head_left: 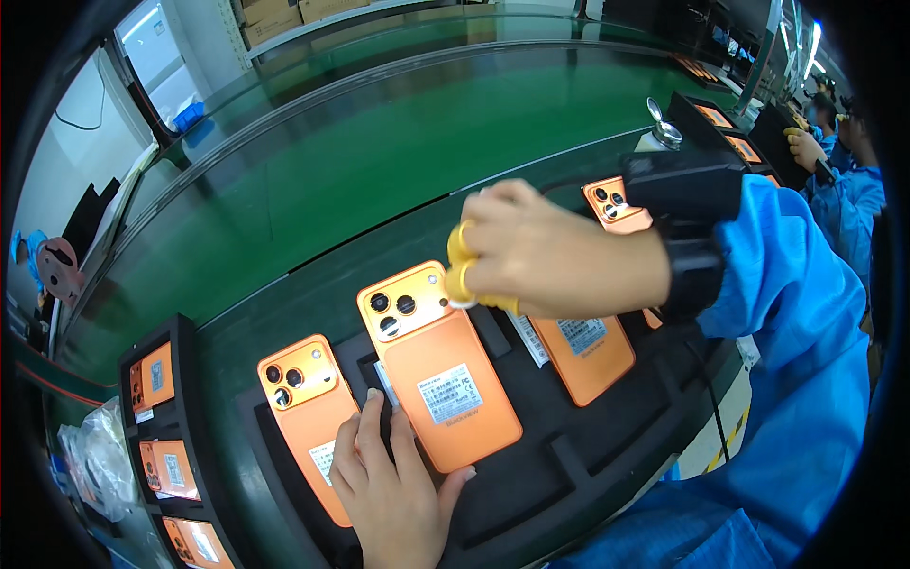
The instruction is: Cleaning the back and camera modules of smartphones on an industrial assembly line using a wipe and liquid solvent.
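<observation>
Three orange phones lie back-up in a black foam tray. My left hand rests flat on the tray between the left phone and the middle phone, its fingers touching both edges. My right hand hovers above the middle phone's camera corner, fingers curled, with yellow finger cots on two fingertips. It covers most of the right phone. A black wrist device and blue sleeve sit on that arm.
A green conveyor belt runs behind the tray. A second black tray with more orange phones stands at the left, beside a plastic bag. Farther along the line at the right, another person in blue works over more phones.
</observation>
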Demonstrator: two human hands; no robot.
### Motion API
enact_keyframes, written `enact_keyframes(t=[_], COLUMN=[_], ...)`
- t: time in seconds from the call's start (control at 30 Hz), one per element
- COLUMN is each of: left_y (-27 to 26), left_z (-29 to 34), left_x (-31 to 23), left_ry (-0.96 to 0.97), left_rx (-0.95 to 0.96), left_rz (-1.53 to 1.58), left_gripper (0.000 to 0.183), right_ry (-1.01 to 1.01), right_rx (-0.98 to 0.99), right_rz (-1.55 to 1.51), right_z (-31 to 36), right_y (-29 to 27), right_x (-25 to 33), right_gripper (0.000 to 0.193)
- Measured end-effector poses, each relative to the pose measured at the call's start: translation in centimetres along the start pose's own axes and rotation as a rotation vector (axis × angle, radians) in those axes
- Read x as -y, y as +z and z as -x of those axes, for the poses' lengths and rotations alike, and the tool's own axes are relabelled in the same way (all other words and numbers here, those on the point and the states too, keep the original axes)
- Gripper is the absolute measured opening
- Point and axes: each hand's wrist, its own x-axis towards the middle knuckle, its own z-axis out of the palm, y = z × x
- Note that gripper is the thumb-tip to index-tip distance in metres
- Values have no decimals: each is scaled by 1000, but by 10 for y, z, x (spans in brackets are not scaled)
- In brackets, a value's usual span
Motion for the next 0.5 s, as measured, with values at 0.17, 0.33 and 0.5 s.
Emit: enact_keyframes(t=[0.17, 0.33, 0.5], left_y=[1, 1, 1], left_z=[2, 15, 5], left_x=[2, 12, 1], left_ry=[52, -46, 77], left_rx=[-23, -5, -32], left_rz=[6, -80, -45], left_gripper=[59, 52, 49], right_ry=[92, 223, 323], right_rx=[-258, -216, -256], right_rz=[-75, -28, 95], right_z=[18, 71, 176], right_y=[-82, -128, -222], right_x=[-2, -2, 28], right_gripper=[21, 19, 20])
